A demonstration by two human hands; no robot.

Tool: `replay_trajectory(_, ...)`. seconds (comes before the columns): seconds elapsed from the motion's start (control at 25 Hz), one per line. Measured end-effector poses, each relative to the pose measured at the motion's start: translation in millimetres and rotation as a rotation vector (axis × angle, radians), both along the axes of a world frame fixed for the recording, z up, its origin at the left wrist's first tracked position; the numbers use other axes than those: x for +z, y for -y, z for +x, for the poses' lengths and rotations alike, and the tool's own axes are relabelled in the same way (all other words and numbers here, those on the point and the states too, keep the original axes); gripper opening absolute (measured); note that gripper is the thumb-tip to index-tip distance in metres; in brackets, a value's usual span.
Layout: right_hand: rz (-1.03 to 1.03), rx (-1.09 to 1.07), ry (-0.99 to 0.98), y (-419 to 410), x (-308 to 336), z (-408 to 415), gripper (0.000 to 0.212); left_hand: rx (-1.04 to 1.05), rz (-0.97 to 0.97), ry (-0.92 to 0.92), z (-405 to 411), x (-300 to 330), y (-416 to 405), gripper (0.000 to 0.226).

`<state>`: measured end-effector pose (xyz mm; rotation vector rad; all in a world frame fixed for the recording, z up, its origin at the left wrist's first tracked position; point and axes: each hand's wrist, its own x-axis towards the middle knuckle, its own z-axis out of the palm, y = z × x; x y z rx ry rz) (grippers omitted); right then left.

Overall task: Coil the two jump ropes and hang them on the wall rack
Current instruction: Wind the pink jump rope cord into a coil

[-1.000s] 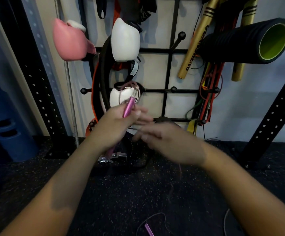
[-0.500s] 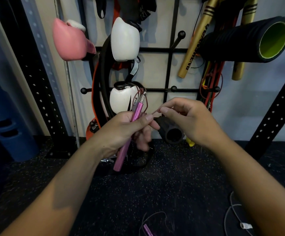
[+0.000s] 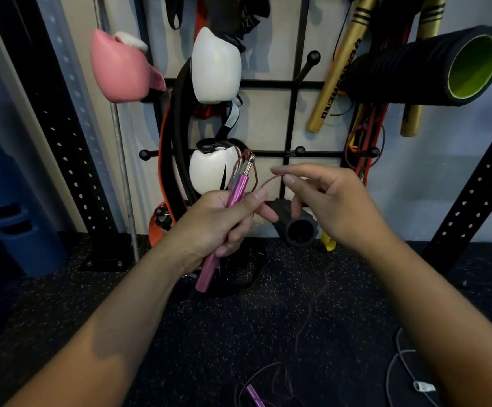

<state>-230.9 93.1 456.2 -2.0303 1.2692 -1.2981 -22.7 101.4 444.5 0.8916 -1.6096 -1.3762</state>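
Dark speckled floor [image 3: 180,333] below black wall rack [image 3: 293,118] hung with gloves. Left hand [image 3: 218,224] gripping pink handle [image 3: 233,207]; right hand [image 3: 327,201] pinching rope cord [image 3: 268,182]. Second handle [image 3: 253,395] on floor.

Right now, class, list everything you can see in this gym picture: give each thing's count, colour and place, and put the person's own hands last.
jump rope handle: one, pink, gripped in the left hand
rope cord: one, dark red, looping from handle to right hand
second handle: one, pink, on the floor at the bottom edge
white cord: one, on the floor, lower right
wall rack: one, black grid, on the wall
boxing gloves: three, one pink and two white, on rack pegs
foam roller: one, black with green inside, upper right
sticks: two, gold, leaning on the rack
small roller: one, black, on the floor
left hand: holding the handle
right hand: pinching the cord
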Motion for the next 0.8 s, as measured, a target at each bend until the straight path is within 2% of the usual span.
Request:
replay_trajectory(0.12,-0.021,0.015,0.009,-2,3,0,0.023,-0.019,0.029,-0.065,-1,1,0,0.033)
replay_trajectory(0.24,0.083,-0.039,0.245,2,-7,2,0.016,-0.108,0.063,-0.095,-1,3,-3,0.034)
replay_trajectory(0.28,0.187,-0.035,0.343,2,-15,5,0.02,-0.132,0.085,-0.173,-3,5,-5,0.034)
replay_trajectory(0.36,0.42,0.066,0.452,-1,-33,15,0.023,-0.127,0.159,-0.45,-11,7,-7,0.034)
replay_trajectory(0.44,0.572,0.195,0.352,-9,-46,29,0.028,-0.063,0.186,-0.735,-16,6,-2,0.035)
replay_trajectory(0.48,0.605,0.25,0.235,-12,-47,35,0.031,-0.007,0.143,-0.79,-15,1,4,0.036)
replay_trajectory(0.52,0.616,0.3,0.098,-16,-45,38,0.034,0.065,0.069,-0.749,-12,-3,11,0.035)
replay_trajectory(0.56,0.61,0.338,-0.039,-18,-39,39,0.035,0.149,-0.02,-0.615,-8,-4,15,0.034)
replay_trajectory(0.64,0.552,0.369,-0.285,-19,-20,34,0.033,0.283,-0.192,-0.151,-3,-6,15,0.031)
replay_trajectory(0.72,0.459,0.342,-0.503,-21,-1,25,0.026,0.303,-0.301,0.29,-3,-9,10,0.026)
replay_trajectory(0.76,0.415,0.298,-0.546,-21,8,21,0.023,0.286,-0.318,0.431,-4,-11,7,0.025)
replay_trajectory(0.8,0.366,0.233,-0.536,-21,15,17,0.021,0.242,-0.284,0.494,-5,-12,6,0.027)
